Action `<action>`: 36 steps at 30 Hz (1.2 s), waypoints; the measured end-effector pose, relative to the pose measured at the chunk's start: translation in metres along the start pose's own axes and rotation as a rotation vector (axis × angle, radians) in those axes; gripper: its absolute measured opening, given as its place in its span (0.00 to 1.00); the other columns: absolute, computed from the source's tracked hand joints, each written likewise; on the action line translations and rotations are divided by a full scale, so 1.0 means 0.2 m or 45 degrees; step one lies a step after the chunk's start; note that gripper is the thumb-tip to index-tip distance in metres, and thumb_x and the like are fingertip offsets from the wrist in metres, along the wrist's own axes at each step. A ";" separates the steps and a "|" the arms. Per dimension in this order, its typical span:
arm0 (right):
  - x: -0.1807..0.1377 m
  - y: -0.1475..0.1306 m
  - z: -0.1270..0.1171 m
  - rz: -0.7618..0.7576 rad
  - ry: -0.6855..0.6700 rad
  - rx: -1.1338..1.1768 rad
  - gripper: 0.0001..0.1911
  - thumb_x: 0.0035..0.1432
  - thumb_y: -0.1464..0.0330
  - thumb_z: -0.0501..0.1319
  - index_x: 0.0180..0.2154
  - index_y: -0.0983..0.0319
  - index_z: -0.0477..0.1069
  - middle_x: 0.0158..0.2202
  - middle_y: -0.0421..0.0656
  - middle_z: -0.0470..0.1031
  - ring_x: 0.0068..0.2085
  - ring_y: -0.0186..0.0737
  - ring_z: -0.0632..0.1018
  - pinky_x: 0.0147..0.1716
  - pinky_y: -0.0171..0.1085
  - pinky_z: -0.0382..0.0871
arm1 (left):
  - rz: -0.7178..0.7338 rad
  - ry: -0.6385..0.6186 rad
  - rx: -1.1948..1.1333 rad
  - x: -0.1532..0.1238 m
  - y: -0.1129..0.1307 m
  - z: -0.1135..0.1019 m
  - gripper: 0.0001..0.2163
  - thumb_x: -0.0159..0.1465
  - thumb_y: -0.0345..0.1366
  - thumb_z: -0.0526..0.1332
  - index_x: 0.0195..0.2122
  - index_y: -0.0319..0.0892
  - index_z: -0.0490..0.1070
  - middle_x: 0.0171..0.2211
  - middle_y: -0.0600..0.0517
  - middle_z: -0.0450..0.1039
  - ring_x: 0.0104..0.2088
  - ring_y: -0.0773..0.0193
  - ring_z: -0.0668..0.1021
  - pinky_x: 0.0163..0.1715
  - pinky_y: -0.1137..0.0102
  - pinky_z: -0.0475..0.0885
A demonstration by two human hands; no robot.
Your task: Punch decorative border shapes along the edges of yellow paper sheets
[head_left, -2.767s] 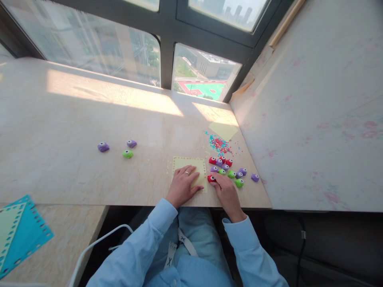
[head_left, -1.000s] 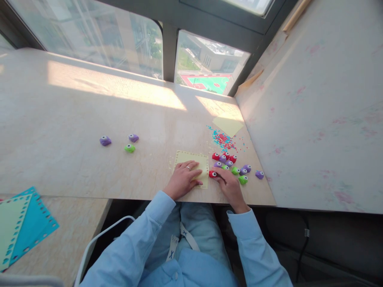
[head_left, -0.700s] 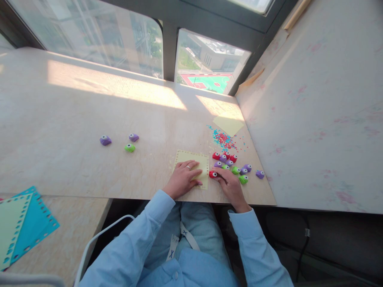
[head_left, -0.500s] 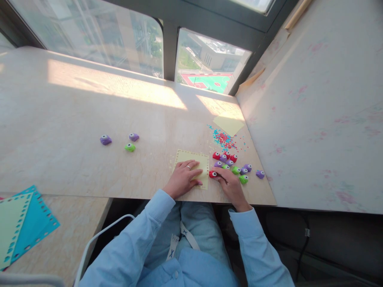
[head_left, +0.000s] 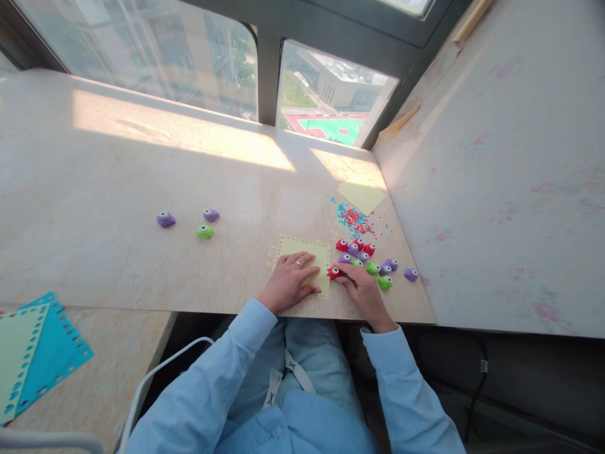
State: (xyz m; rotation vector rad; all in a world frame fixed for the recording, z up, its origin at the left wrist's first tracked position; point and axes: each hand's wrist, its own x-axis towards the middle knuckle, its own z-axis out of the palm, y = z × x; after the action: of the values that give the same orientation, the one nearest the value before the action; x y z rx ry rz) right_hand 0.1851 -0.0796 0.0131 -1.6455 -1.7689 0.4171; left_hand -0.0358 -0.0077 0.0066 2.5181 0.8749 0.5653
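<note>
My left hand [head_left: 293,279] lies flat with fingers spread on a pale yellow sheet of paper [head_left: 302,247], pressing it to the table. Small holes run along the sheet's top and side edges. In my right hand [head_left: 362,291] is a small red hole punch [head_left: 334,272] with a big round eye, pinched between thumb and fingers. The punch sits at the sheet's right edge; whether its jaws are around the paper is too small to tell. Just beyond this hand lie more such punches: red ones [head_left: 342,246], purple ones [head_left: 391,265] and green ones [head_left: 385,282].
Red and blue paper bits [head_left: 354,221] are scattered beyond the punches, near another yellow sheet [head_left: 362,197]. Two purple punches [head_left: 165,219] and a green punch [head_left: 205,232] stand farther left. Punched blue paper [head_left: 57,359] lies lower left. A wall [head_left: 496,221] bounds the right.
The red hole punch in my right hand has shifted slightly left and away from me, against the sheet's right edge. My left hand has stayed in place on the paper.
</note>
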 end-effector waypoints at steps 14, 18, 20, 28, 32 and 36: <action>0.01 0.00 -0.01 0.011 -0.074 0.066 0.15 0.63 0.70 0.56 0.48 0.56 0.77 0.46 0.45 0.81 0.47 0.45 0.79 0.51 0.47 0.72 | 0.036 -0.017 -0.029 0.00 -0.02 0.01 0.19 0.62 0.50 0.64 0.52 0.49 0.75 0.59 0.43 0.69 0.61 0.49 0.68 0.56 0.53 0.63; 0.01 -0.01 -0.02 -0.001 -0.103 0.058 0.13 0.64 0.67 0.58 0.48 0.56 0.77 0.47 0.46 0.80 0.49 0.46 0.78 0.51 0.48 0.71 | 0.059 -0.020 -0.041 -0.01 -0.03 0.00 0.20 0.61 0.51 0.64 0.51 0.48 0.75 0.59 0.43 0.69 0.61 0.49 0.68 0.56 0.53 0.63; 0.01 -0.02 -0.02 -0.007 -0.095 0.037 0.13 0.64 0.66 0.59 0.48 0.56 0.77 0.47 0.46 0.80 0.49 0.46 0.78 0.52 0.49 0.71 | 0.052 -0.014 -0.046 -0.01 -0.02 0.00 0.20 0.61 0.51 0.64 0.51 0.48 0.75 0.59 0.43 0.70 0.61 0.49 0.68 0.56 0.53 0.63; -0.01 -0.09 0.04 0.074 0.033 0.047 0.12 0.63 0.65 0.60 0.47 0.55 0.77 0.45 0.47 0.76 0.47 0.46 0.77 0.48 0.47 0.74 | 0.023 -0.009 -0.049 -0.01 0.00 -0.01 0.20 0.63 0.49 0.63 0.53 0.46 0.74 0.59 0.42 0.69 0.61 0.48 0.68 0.57 0.52 0.62; -0.02 -0.10 0.04 0.092 0.013 0.067 0.11 0.63 0.65 0.60 0.47 0.56 0.76 0.45 0.46 0.75 0.47 0.46 0.77 0.48 0.46 0.74 | -0.005 -0.005 -0.036 -0.02 0.01 -0.01 0.20 0.63 0.49 0.63 0.53 0.45 0.73 0.59 0.41 0.69 0.61 0.48 0.67 0.57 0.52 0.63; -0.04 -0.11 0.01 0.066 -0.042 0.070 0.11 0.63 0.66 0.60 0.47 0.56 0.76 0.44 0.46 0.75 0.46 0.45 0.77 0.48 0.45 0.73 | -0.020 -0.007 0.003 -0.03 0.03 -0.01 0.19 0.65 0.48 0.61 0.53 0.44 0.73 0.60 0.41 0.68 0.62 0.47 0.67 0.57 0.52 0.63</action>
State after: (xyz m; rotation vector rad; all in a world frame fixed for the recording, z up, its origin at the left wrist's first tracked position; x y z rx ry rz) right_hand 0.1676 -0.0904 0.0232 -1.6574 -1.7259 0.5151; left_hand -0.0391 -0.0158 0.0096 2.5115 0.8925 0.5527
